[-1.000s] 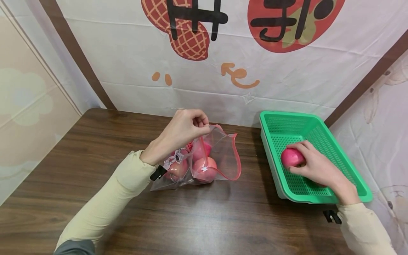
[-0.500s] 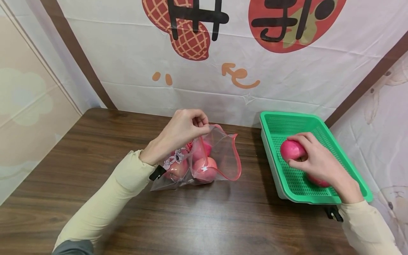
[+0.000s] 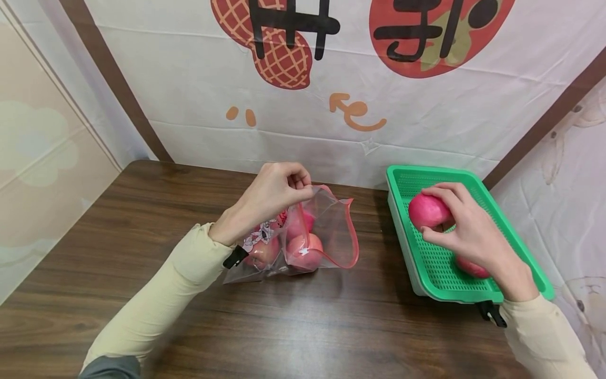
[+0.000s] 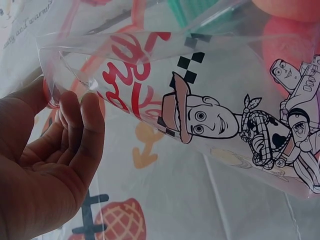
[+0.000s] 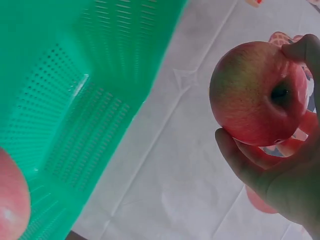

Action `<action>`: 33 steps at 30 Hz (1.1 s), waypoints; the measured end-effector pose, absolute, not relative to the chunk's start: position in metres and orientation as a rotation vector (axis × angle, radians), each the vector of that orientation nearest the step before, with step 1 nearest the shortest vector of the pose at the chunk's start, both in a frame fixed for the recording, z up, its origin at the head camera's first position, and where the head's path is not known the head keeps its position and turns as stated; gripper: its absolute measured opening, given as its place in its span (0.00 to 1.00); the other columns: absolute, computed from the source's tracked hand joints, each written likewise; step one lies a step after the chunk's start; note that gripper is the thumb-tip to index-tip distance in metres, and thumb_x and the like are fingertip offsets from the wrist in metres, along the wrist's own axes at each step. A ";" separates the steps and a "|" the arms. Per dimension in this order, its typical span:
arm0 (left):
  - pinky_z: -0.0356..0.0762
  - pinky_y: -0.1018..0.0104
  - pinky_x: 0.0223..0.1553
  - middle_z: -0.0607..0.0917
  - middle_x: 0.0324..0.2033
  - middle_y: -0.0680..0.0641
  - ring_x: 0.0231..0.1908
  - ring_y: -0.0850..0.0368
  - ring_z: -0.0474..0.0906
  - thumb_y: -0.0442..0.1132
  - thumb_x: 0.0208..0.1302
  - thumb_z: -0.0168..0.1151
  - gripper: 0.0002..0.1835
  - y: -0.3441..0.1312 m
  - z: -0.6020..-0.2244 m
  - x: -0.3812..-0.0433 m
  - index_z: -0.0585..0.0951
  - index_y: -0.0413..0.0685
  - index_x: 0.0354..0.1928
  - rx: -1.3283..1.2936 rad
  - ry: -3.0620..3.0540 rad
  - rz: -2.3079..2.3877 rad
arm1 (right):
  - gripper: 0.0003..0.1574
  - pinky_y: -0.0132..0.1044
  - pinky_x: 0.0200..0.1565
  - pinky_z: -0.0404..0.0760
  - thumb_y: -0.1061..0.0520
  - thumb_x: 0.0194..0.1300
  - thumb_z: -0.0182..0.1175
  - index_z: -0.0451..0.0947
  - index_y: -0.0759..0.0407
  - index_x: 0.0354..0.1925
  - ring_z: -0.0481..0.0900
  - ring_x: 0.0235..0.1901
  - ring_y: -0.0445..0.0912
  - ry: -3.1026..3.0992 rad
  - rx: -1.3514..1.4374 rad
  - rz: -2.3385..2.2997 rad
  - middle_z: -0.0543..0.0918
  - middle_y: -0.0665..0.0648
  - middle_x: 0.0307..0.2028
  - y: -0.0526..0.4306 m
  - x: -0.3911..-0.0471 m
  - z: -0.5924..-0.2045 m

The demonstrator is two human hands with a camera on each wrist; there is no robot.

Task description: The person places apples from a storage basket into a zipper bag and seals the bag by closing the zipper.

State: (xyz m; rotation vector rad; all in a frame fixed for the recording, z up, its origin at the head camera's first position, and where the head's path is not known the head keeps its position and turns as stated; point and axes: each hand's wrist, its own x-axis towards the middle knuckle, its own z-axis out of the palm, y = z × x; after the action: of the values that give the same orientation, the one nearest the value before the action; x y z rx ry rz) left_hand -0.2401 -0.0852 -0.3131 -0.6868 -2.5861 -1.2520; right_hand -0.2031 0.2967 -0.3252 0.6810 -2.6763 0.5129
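Left hand: grip narrow; rim of the bag pinched between thumb and fingertips, other fingers curled.
Clear bag: set near the middle of the worktop; red trim along the mouth, mouth spread open toward the right. Cartoon figures and red lettering printed on the film.
Bagged apples: at least three made out through the film, one at left, one at right, and a pinker one on the far side, partly hidden.
Right hand: grip filled; an apple held between thumb and fingers.
Held apple: raised over the left part of the basket, well apart from the bag; red skin with a greenish patch and a dark hollow shown in the right wrist view.
Green basket: stood on the worktop at far right, walls and floor perforated.
Basket apple: left lying in the near part, partly covered by the right hand.
Worktop: dark brown, wood-grained.
Backdrop: white cloth hung behind, printed with large motifs.
Sleeves: cream; a black clip seen at the left wrist.
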 end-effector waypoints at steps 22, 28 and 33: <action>0.71 0.69 0.27 0.80 0.22 0.54 0.24 0.62 0.74 0.39 0.53 0.63 0.02 -0.083 -0.312 -0.239 0.81 0.53 0.25 -0.695 -2.587 -1.230 | 0.47 0.51 0.38 0.83 0.56 0.41 0.76 0.73 0.52 0.62 0.75 0.53 0.50 -2.538 0.790 0.502 0.73 0.55 0.60 0.262 -0.201 -0.301; 0.70 0.69 0.25 0.81 0.22 0.54 0.24 0.62 0.74 0.38 0.53 0.63 0.02 -0.082 -0.311 -0.238 0.81 0.53 0.26 -0.706 -2.594 -1.216 | 0.46 0.51 0.38 0.83 0.55 0.42 0.76 0.74 0.51 0.62 0.76 0.51 0.50 -2.501 0.839 0.531 0.73 0.55 0.60 0.248 -0.201 -0.294; 0.70 0.69 0.24 0.80 0.22 0.53 0.24 0.61 0.74 0.38 0.53 0.62 0.02 -0.081 -0.312 -0.238 0.81 0.52 0.26 -0.713 -2.602 -1.208 | 0.44 0.48 0.39 0.83 0.53 0.42 0.75 0.75 0.52 0.61 0.77 0.50 0.49 -2.474 0.891 0.525 0.73 0.55 0.60 0.237 -0.202 -0.291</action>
State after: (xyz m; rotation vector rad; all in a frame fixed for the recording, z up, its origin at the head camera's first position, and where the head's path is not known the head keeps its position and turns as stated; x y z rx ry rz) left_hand -0.2375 -0.0807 -0.3117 -0.7127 -2.6022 -1.2084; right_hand -0.2023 0.2369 -0.2915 0.8915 -2.4742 0.5248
